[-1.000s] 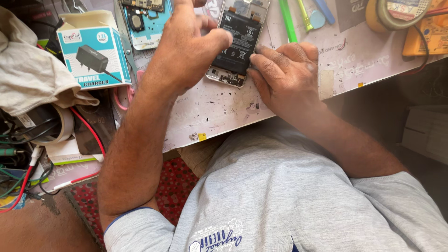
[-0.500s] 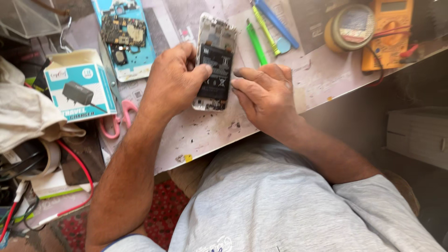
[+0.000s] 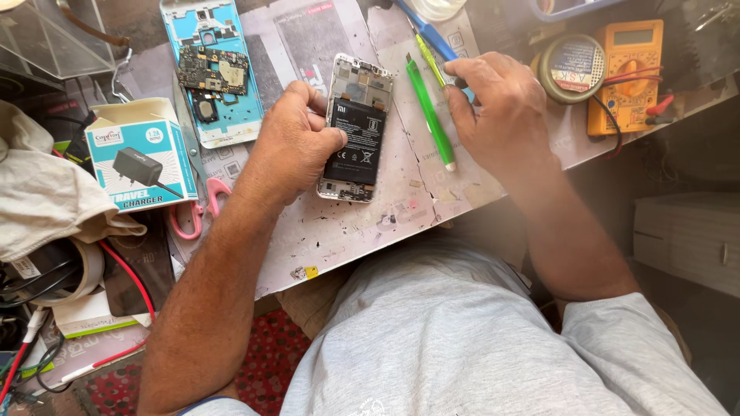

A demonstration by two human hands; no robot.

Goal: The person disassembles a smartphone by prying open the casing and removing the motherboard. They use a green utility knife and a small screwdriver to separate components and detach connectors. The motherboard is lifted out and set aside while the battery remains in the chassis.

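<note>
An opened phone (image 3: 356, 131) with its black battery showing lies on the worn work mat (image 3: 370, 223). My left hand (image 3: 297, 142) grips the phone's left edge, with the thumb resting on the battery. My right hand (image 3: 497, 108) is to the right of the phone, apart from it. Its thumb and fingers pinch the near end of a blue-handled tool (image 3: 428, 31). A green tool (image 3: 430, 119) lies between the phone and my right hand. A thinner yellow-green tool (image 3: 426, 48) lies just above it.
A blue phone back cover with a circuit board (image 3: 212, 69) lies at the back left. A charger box (image 3: 139, 154) and pink-handled scissors (image 3: 193, 212) are to the left. A round tin (image 3: 570, 69) and an orange multimeter (image 3: 628, 73) stand at the right. Cloth (image 3: 38, 192) and cables (image 3: 116, 277) crowd the left.
My right hand has left the phone's right side and moved up and right onto the blue-handled tool. My left hand stays on the phone.
</note>
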